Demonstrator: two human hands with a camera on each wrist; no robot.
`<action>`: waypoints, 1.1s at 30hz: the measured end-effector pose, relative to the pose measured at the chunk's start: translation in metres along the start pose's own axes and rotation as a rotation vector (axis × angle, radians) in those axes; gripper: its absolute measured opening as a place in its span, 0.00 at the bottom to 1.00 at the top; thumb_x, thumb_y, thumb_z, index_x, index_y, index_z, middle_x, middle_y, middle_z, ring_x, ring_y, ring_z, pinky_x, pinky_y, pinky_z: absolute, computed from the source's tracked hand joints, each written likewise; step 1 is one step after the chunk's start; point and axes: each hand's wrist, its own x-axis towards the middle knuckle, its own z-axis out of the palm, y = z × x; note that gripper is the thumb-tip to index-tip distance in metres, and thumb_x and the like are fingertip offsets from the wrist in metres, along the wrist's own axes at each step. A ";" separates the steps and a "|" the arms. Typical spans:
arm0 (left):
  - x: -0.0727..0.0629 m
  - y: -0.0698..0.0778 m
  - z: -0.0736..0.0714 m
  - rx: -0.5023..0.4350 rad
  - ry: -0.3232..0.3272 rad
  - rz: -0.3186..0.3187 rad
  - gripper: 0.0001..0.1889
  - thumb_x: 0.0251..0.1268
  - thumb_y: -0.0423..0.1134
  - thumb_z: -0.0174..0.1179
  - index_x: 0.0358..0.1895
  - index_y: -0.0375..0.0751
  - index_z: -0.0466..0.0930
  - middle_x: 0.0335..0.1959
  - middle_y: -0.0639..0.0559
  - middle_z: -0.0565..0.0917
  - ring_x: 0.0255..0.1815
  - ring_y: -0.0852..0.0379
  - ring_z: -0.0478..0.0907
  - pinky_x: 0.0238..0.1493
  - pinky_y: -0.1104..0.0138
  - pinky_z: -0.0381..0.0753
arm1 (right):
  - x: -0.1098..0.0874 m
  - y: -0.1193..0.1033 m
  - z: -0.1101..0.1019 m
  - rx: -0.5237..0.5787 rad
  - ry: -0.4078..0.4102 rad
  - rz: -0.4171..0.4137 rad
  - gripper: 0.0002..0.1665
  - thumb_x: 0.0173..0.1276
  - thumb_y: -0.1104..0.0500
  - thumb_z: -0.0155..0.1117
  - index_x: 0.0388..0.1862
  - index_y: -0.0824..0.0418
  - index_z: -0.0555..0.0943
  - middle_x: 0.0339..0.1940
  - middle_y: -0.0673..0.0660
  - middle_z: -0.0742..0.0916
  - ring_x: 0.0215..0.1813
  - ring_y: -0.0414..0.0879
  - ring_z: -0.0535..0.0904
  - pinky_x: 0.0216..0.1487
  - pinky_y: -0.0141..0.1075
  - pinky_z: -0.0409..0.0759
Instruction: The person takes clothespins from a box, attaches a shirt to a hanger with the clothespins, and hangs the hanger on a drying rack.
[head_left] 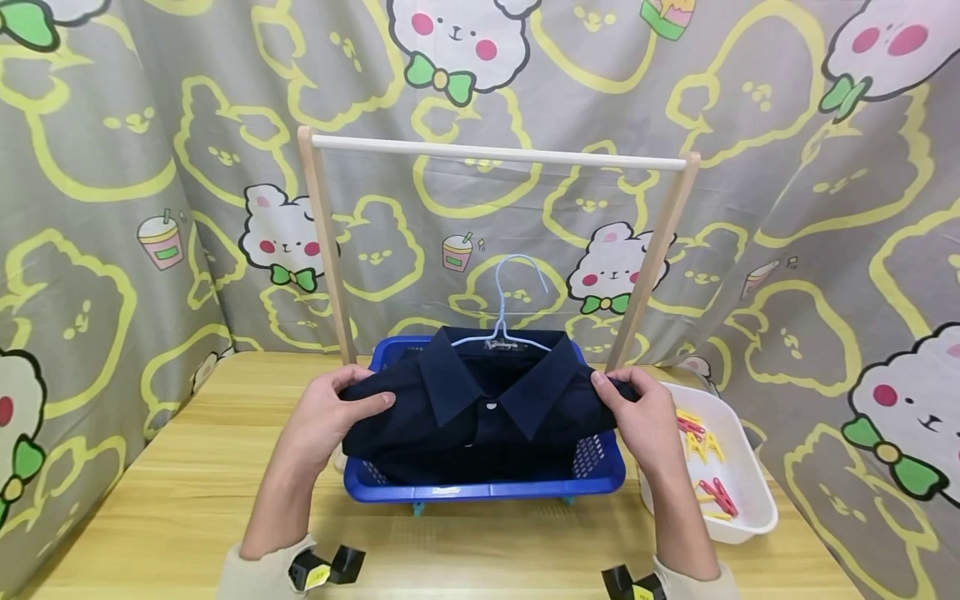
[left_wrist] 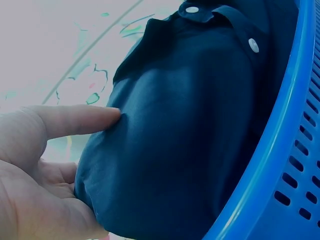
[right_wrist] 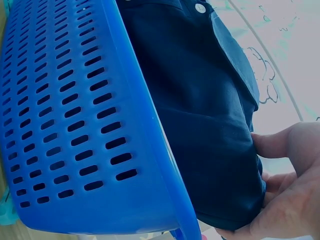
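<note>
A dark navy collared shirt (head_left: 480,417) with white buttons lies over the blue basket (head_left: 480,492). Inside its collar sits a light blue wire hanger (head_left: 501,312), its hook standing up above the neck. My left hand (head_left: 318,421) pinches the shirt's left shoulder in the head view, thumb on top and fingers beneath. At the opposite shoulder, my right hand (head_left: 645,417) holds the cloth the same way. The left wrist view shows the left thumb (left_wrist: 82,119) pressed against the fabric; the right wrist view shows the right thumb (right_wrist: 277,142) at the shirt's edge.
Behind the basket stands a rack with wooden posts (head_left: 327,242) and a white crossbar (head_left: 495,152). A white tub (head_left: 753,492) with red and yellow clothespins (head_left: 720,496) is at the right. Everything rests on a wooden table (head_left: 187,483), with a patterned curtain (head_left: 480,200) around it.
</note>
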 end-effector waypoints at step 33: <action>0.002 -0.001 -0.004 -0.029 -0.023 -0.052 0.12 0.63 0.32 0.63 0.47 0.29 0.78 0.40 0.50 0.75 0.45 0.52 0.72 0.47 0.66 0.75 | 0.001 0.000 0.005 -0.019 -0.016 -0.047 0.25 0.72 0.41 0.64 0.49 0.62 0.83 0.51 0.61 0.85 0.52 0.49 0.77 0.51 0.30 0.74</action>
